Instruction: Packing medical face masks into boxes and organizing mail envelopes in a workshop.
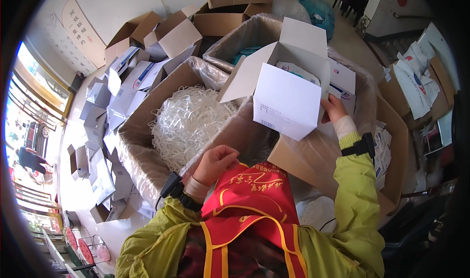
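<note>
A white cardboard box (pixel 286 101) with its flaps spread stands tilted over the edges of larger cartons ahead of me. Inside it I see white plastic packets (pixel 298 72) with some teal print. My right hand (pixel 334 110) grips the box's right side near the front corner, its fingers partly hidden by the wall. My left hand (pixel 215 163) hovers in front of my red apron (pixel 254 190), fingers curled together, and nothing shows in them. Beyond it, a large lined carton (pixel 139 126) holds a heap of white shredded filler strips (pixel 191 121).
Many opened white boxes (pixel 132 87) are piled at the left. Brown cartons (pixel 220 21) stand at the back, beside a teal plastic bag (pixel 316 11). On the right, a carton (pixel 399 150) contains white packets, and another holds crumpled white bags (pixel 416 82).
</note>
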`<state>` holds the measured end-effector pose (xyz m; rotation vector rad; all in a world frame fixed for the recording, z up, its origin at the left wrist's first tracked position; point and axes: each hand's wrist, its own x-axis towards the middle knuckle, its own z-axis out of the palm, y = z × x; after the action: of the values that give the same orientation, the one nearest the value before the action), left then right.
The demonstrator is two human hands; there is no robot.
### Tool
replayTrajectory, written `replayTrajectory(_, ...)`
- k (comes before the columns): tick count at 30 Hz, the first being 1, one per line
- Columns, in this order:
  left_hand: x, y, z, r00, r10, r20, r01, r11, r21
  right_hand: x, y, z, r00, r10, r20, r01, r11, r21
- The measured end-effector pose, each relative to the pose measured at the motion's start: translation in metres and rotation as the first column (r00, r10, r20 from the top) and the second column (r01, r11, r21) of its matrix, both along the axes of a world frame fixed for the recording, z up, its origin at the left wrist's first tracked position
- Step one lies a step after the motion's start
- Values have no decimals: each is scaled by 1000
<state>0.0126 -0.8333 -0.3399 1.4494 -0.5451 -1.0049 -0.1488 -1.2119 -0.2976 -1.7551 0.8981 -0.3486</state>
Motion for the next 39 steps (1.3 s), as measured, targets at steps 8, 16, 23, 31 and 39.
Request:
replayTrajectory(8,-20,123,-34,929,111,353,-155,983,97,16,-11,-11,991,-66,-119,68,998,15)
replayTrajectory(16,-82,345,-157,920,30,390,-362,444,819,6,-66,-41,985,-134,-113,144,986,83)
replayTrajectory(23,-160,395,-265,924,351,-151,71,230,970,28,-83,-41,992,22,-125,-20,1000,19)
replayTrajectory(31,-163,379,-263,922,332,-198,158,145,977,-9,-111,-30,972,234,-31,-235,971,-45)
replayTrajectory(39,-119,284,-250,945,296,-143,92,181,979,3,-74,17,990,138,-26,-126,957,262)
